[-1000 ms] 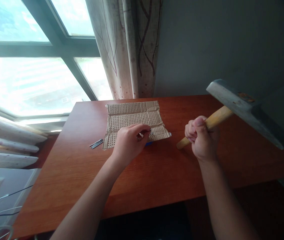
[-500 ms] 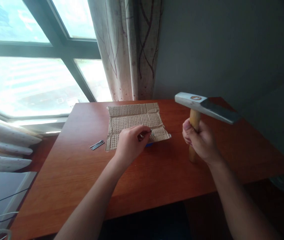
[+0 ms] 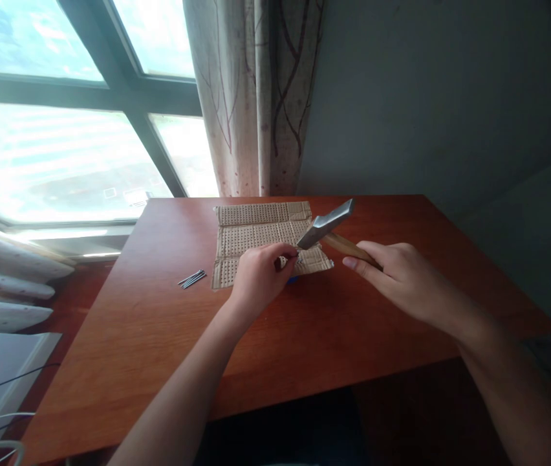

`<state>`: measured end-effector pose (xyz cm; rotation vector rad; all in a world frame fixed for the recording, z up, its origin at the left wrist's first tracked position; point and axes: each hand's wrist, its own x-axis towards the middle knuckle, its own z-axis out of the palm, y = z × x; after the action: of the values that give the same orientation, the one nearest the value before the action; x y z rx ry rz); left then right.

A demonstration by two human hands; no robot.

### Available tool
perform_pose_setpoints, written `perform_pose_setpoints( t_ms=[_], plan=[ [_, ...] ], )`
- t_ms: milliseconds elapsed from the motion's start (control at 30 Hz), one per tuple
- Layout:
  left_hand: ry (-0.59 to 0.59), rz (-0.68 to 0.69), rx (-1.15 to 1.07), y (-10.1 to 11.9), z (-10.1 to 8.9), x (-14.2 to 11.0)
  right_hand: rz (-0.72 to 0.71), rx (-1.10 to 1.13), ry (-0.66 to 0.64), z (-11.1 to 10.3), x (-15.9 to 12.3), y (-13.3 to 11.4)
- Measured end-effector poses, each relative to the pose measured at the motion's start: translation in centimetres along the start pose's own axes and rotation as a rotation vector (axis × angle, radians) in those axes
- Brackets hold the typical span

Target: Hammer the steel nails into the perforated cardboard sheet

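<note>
My right hand (image 3: 396, 278) is closed round the wooden handle of a hammer (image 3: 326, 225). The hammer tilts to the left, its steel head down right by the fingertips of my left hand (image 3: 266, 268). Thumb and forefinger of that hand pinch a small, thin dark nail, mostly hidden, over the near right part of a perforated cardboard sheet (image 3: 251, 233). The sheet is creased and lies on the table. Left of it, several loose nails (image 3: 192, 279) lie in a small bunch. Something blue (image 3: 293, 279) shows under the sheet's near edge, mostly covered by my left hand.
The reddish wooden table (image 3: 334, 330) stands by a window (image 3: 62, 162) and a patterned curtain (image 3: 241, 97). A dark wall (image 3: 425, 97) rises behind it on the right. Cables (image 3: 4, 421) hang at the lower left, beside the table.
My right hand has swung the hammer down and to the left, from upright to its head beside my left fingertips. My left hand keeps its pinch at the same spot on the cardboard.
</note>
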<state>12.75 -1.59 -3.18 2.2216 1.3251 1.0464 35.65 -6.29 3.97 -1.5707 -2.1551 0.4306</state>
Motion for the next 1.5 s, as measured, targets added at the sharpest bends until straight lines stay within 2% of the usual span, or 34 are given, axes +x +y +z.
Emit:
perform_pose_setpoints(
  t_ms=[267, 433, 633, 800, 1000, 1100, 1233, 1400, 1500],
  plan=[
    [-0.002, 0.001, 0.009, 0.0, 0.0, 0.1, -0.012, -0.002, -0.013, 0.2, 0.4, -0.6],
    [-0.012, -0.006, -0.004, -0.1, 0.0, 0.1, -0.007, 0.011, 0.028, 0.0, 0.4, -0.8],
    [-0.036, -0.014, 0.028, -0.1, -0.1, 0.1, 0.037, 0.013, -0.06, 0.2, 0.3, -0.9],
    [-0.05, -0.015, 0.019, -0.2, 0.0, 0.1, 0.036, 0.036, -0.021, 0.3, 0.2, -1.0],
    [-0.105, -0.026, 0.068, -0.1, -0.1, 0.2, 0.103, 0.025, -0.121, 0.8, 0.3, -1.0],
    [-0.149, -0.029, 0.091, 0.0, -0.5, 0.2, 0.157, 0.019, -0.194, 0.4, 0.4, -1.4],
    [-0.158, 0.022, 0.229, -0.2, -1.3, 0.1, 0.194, 0.001, -0.236, -0.4, 0.4, -1.7],
    [-0.217, 0.024, 0.297, -0.4, -1.8, 0.0, 0.181, -0.05, -0.169, -1.3, 0.5, -1.8],
    [-0.228, 0.012, 0.291, -0.4, -1.7, 0.0, 0.173, -0.046, -0.148, -1.0, 0.8, -1.8]
  ],
)
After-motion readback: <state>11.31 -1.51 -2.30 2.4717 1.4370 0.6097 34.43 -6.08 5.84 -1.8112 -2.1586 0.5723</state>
